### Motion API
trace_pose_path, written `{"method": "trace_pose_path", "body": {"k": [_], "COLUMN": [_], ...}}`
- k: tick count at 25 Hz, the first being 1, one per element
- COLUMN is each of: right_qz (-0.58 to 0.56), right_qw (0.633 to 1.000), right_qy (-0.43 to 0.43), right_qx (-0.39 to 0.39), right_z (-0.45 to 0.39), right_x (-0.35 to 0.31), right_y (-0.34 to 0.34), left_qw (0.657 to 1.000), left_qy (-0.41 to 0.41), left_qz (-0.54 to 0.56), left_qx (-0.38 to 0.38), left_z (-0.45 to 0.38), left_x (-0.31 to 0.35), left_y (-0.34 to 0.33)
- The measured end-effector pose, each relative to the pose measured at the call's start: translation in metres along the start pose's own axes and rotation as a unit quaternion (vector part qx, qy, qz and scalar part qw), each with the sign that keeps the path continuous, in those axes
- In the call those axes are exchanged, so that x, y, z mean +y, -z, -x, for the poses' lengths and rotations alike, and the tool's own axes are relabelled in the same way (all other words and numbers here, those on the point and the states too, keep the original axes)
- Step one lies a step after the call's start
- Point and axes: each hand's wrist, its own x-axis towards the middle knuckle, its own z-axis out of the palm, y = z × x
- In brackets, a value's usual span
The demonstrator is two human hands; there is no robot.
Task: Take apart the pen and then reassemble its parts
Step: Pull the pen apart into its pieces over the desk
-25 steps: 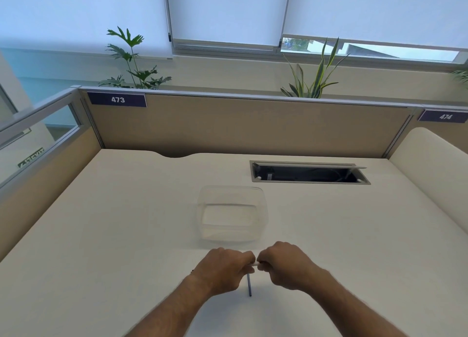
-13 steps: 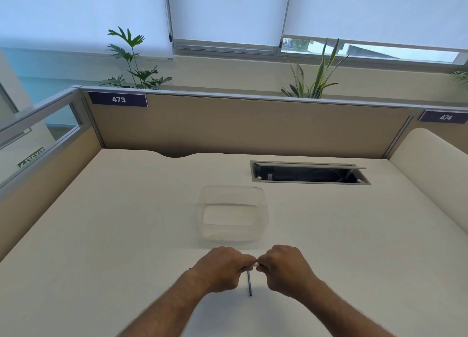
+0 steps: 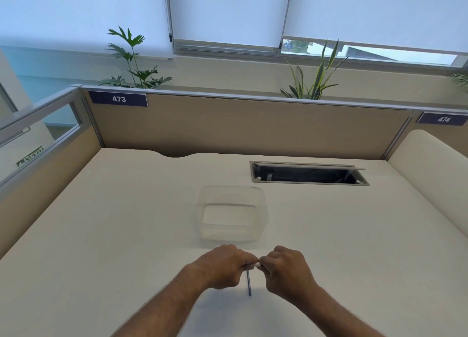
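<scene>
Pen parts sit between two hands low over the near middle of the bench (image 3: pixel 101 235): a small white piece (image 3: pixel 256 265) is pinched where the left hand (image 3: pixel 222 266) and the right hand (image 3: pixel 288 269) meet, knuckles up, fingers curled in tight on it from both sides. How much of the white piece each hand covers cannot be told. Under the left hand's fingers a thin dark blue rod (image 3: pixel 249 282) points toward the person, its near end just above or on the bench surface; whether it touches cannot be told.

Just beyond the hands stands a clear plastic container (image 3: pixel 231 216), open at the top and with nothing visible inside. Farther back and to the right, a rectangular cable hatch (image 3: pixel 309 173) is set into the bench with its metal flap raised and a dark cavity below.

Writing first: a dark label reading "473" (image 3: pixel 118 99) is fixed at the left end of the tan partition (image 3: pixel 240 126) along the far edge, and a second label, "474" (image 3: pixel 443 119), sits on the next section to the right. Through the glass panel on the left a sign is partly seen, too cut off to read.

The bench is pale cream and matte. Behind the partition rise two green plants, a broad-leaved plant (image 3: pixel 131 61) at left and a spiky-leaved plant (image 3: pixel 314 76) at right, under white roller blinds (image 3: pixel 228 10) that leave a strip of window showing.
</scene>
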Motion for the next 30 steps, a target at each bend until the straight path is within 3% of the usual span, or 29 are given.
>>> {"method": "trace_pose_path", "body": {"k": [12,17,22,27,30], "right_qz": [-0.024,-0.045,-0.095,-0.069,-0.076], "right_qw": [0.999,0.995,0.974,0.98,0.988], "right_qy": [0.024,-0.056,-0.049,-0.027,-0.046], "right_qx": [0.013,-0.071,-0.198,-0.186,-0.13], "right_z": [0.002,-0.004,-0.01,-0.012,-0.01], "right_x": [0.002,-0.001,0.004,0.008,0.009], "right_y": [0.005,0.018,0.033,0.028,0.023], "left_qw": [0.999,1.0,0.995,0.993,0.993], "left_qy": [0.004,0.019,0.027,0.023,0.025], "left_qz": [0.039,-0.008,-0.093,-0.116,-0.115], "left_qx": [-0.034,-0.013,0.013,0.015,0.021], "left_z": [0.001,-0.001,0.001,0.002,0.003], "left_x": [-0.002,-0.001,-0.005,-0.008,-0.01], "left_y": [0.003,0.005,0.005,0.002,0.001]}}
